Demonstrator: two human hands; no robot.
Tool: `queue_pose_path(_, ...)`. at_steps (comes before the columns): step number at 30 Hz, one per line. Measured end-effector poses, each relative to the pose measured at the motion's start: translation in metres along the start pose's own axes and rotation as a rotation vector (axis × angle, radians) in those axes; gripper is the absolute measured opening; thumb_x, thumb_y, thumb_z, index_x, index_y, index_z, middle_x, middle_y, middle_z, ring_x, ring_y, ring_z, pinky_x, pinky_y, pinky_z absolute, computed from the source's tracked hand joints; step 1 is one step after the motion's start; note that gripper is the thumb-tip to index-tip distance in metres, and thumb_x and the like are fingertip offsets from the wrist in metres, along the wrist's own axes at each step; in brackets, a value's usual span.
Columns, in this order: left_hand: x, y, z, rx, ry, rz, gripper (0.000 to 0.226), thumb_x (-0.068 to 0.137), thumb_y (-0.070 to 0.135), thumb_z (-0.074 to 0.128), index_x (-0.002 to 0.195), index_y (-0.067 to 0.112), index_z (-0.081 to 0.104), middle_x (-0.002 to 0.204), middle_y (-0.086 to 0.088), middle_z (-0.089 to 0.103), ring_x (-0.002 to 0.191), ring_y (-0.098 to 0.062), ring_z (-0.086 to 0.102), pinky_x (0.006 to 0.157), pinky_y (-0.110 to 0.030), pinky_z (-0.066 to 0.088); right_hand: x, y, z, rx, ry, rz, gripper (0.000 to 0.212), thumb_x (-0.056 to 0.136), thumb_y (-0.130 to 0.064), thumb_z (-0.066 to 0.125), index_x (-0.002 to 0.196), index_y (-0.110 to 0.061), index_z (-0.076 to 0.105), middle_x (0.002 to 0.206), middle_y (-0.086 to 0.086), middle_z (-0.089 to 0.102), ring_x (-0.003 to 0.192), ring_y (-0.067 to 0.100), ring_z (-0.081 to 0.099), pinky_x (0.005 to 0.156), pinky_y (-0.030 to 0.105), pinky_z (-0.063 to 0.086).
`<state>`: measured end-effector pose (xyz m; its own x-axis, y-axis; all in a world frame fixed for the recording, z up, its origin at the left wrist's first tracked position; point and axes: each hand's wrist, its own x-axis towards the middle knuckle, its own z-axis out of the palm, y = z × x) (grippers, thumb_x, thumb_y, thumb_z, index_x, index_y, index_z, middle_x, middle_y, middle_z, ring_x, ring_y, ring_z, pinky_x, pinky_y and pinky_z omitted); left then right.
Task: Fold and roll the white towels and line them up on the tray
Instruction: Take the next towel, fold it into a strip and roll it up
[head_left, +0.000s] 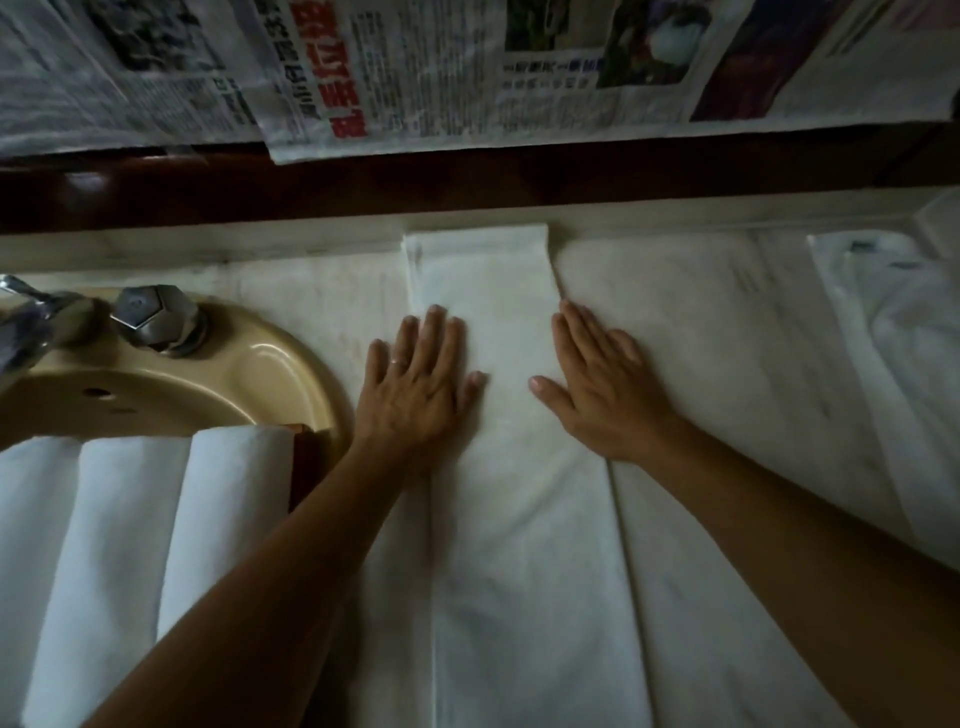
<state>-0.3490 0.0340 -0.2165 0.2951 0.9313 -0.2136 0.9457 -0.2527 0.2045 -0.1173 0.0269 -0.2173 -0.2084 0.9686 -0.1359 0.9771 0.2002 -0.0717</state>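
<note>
- A long, narrow folded white towel (519, 467) was laid on the pale marble worktop (727, 322).
- It was pressed flat by the left hand (415, 384) and right hand (602, 389), fingers straight.
- Soft rolled towels (156, 530) were lined on the tray (306, 457).

Newspaper sheets (415, 67) hung along the top carry Chinese print, seen upside down: big red headline chars plus small black columns. Too blurred to make out any word. No other readable text or nos.

A bathroom: beige sink (291, 374) with chrome tap (156, 319) set in a marble counter (701, 322).
</note>
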Motion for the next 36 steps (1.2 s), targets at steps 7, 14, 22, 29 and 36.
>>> queue_pose_path(7,-0.014,0.017,-0.004,0.018,-0.005,-0.051,0.067,0.103,0.054,0.009,0.157,0.022,-0.017,0.165,-0.004,-0.021,0.152,-0.021,-0.018,0.122,-0.047,-0.008,-0.012,-0.022,-0.001,0.047,0.091,0.071,0.079,0.095,-0.057,0.017,0.155,-0.007,0.023,0.165,0.01,0.008,0.152,0.022,0.011,0.115,0.044,0.021)
queue_pose_path(14,-0.046,0.024,0.019,0.002,0.012,-0.048,0.068,0.1,0.062,0.002,0.157,0.029,-0.017,0.163,0.002,-0.024,0.151,-0.016,-0.019,0.123,-0.047,-0.006,-0.041,-0.022,0.017,0.01,0.087,0.05,0.079,0.096,-0.06,0.021,0.154,-0.007,0.028,0.164,0.009,0.016,0.151,0.021,0.017,0.114,0.042,0.021)
queue_pose_path(22,-0.127,0.052,0.023,0.011,-0.069,-0.04,0.074,0.095,0.066,-0.007,0.153,0.025,-0.026,0.158,-0.001,-0.036,0.146,-0.017,-0.032,0.121,-0.046,-0.016,-0.119,-0.047,0.025,0.04,0.113,0.064,0.077,0.098,-0.059,0.028,0.153,-0.006,0.029,0.164,0.012,0.017,0.151,0.023,0.019,0.113,0.044,0.027)
queue_pose_path(29,-0.085,0.045,0.021,0.02,0.006,-0.068,0.071,0.099,0.061,-0.001,0.156,0.022,-0.02,0.162,-0.003,-0.028,0.149,-0.018,-0.025,0.12,-0.043,-0.017,-0.068,-0.035,0.016,-0.005,0.097,0.079,0.08,0.095,-0.062,0.023,0.153,-0.007,0.029,0.164,0.01,0.017,0.151,0.021,0.016,0.114,0.042,0.026)
queue_pose_path(36,-0.157,0.054,0.053,0.03,0.038,0.053,0.07,0.103,0.06,0.011,0.159,0.022,-0.004,0.166,-0.004,-0.011,0.154,-0.019,-0.008,0.12,-0.043,-0.011,-0.15,-0.043,0.032,0.026,0.084,0.007,0.08,0.098,-0.064,0.021,0.155,-0.008,0.025,0.165,0.007,0.014,0.152,0.019,0.013,0.115,0.04,0.021)
